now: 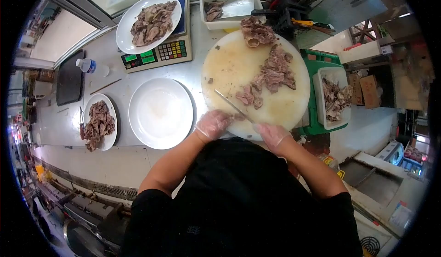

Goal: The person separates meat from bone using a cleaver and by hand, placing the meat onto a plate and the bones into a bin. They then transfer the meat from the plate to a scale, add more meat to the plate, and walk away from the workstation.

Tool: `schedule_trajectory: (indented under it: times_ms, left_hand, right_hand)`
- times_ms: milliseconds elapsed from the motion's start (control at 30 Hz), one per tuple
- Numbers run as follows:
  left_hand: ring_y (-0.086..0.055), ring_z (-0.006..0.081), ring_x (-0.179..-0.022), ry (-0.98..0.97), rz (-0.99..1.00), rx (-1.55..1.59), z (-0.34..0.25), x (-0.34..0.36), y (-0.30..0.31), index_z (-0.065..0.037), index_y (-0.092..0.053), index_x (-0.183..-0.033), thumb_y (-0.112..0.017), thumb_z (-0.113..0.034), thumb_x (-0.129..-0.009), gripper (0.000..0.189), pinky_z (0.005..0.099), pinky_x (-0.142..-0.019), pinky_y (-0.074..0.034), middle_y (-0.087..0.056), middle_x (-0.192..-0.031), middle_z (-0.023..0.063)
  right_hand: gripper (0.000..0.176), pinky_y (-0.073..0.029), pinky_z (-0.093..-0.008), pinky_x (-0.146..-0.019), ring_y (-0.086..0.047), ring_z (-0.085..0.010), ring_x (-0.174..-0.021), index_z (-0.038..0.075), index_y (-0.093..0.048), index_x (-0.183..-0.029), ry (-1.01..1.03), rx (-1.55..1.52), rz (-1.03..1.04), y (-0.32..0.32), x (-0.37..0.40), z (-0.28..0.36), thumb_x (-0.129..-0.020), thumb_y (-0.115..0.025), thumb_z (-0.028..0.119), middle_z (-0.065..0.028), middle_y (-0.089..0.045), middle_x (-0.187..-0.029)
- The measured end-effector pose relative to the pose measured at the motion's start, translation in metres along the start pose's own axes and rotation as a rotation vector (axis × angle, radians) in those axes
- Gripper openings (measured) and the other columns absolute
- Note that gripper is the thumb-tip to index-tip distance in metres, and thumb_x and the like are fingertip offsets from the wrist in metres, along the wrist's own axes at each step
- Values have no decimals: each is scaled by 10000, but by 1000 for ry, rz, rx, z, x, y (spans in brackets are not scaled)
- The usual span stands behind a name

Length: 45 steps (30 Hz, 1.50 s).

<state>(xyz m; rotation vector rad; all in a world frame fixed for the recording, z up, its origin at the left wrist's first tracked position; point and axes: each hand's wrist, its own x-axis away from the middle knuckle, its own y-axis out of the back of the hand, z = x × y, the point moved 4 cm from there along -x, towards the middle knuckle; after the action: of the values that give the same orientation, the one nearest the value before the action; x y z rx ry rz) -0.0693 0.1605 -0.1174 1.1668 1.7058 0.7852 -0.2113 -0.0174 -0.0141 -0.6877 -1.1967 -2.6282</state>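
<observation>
A round, pale cutting board [220,68] bears a pile of cooked meat [275,71] and a large bony chunk [258,31] at its far edge. My right hand [273,135], in a clear glove, is closed on a knife [233,105] whose blade points to the far left across the near part of the board. My left hand [215,123], gloved too, rests at the board's near left edge, its fingers closed on a small piece of meat [237,117]. An empty white plate [161,112] lies just left of the board.
A scale [158,55] carries a plate of meat [154,25]. Another meat plate [100,121] lies at the left, near a bottle [87,66]. Behind the board is a white tray [227,25] with a cleaver; a bin of bones [335,98] stands right.
</observation>
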Motion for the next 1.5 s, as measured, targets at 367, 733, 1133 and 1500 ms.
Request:
schedule_trajectory:
  times_ms: [367,733,1133,1500]
  left_hand:
    - [-662,329,-964,41,-148,41,7,10,-22,-39,-704,-1028,-802,-283,-704,418,402,-761,-583,-684,-1015,158]
    - [-662,290,-880,86,-254,98,2,1,-1,-71,-694,-922,-647,-38,-744,188,380,-688,-559,-677,-960,119]
    - [-671,302,-852,28,-275,108,0,-5,12,-63,-687,-973,-711,-91,-775,202,360,-660,-570,-682,-986,139]
    - [-633,323,-791,155,12,62,3,-21,-4,-61,-686,-852,-657,-184,-793,139,452,-697,-525,-653,-828,127]
  right_hand:
    - [538,-456,-507,-927,-599,-462,-1007,63,-579,-1244,-157,-83,87,-13,-9,-8,-1027,-323,484,-275,-633,-1121]
    - [517,-479,-493,-878,-595,-448,-1008,62,-559,-1232,-16,14,99,-41,-45,-3,-1042,-293,463,-282,-629,-1073]
    - [347,-487,-458,-884,-599,-424,-1051,50,-539,-1279,-51,16,102,-18,8,-11,-977,-468,205,-271,-626,-1114]
    - [346,-502,-496,-846,-627,-422,-949,139,-517,-1312,74,44,18,-36,-53,8,-976,-468,204,-237,-643,-1024]
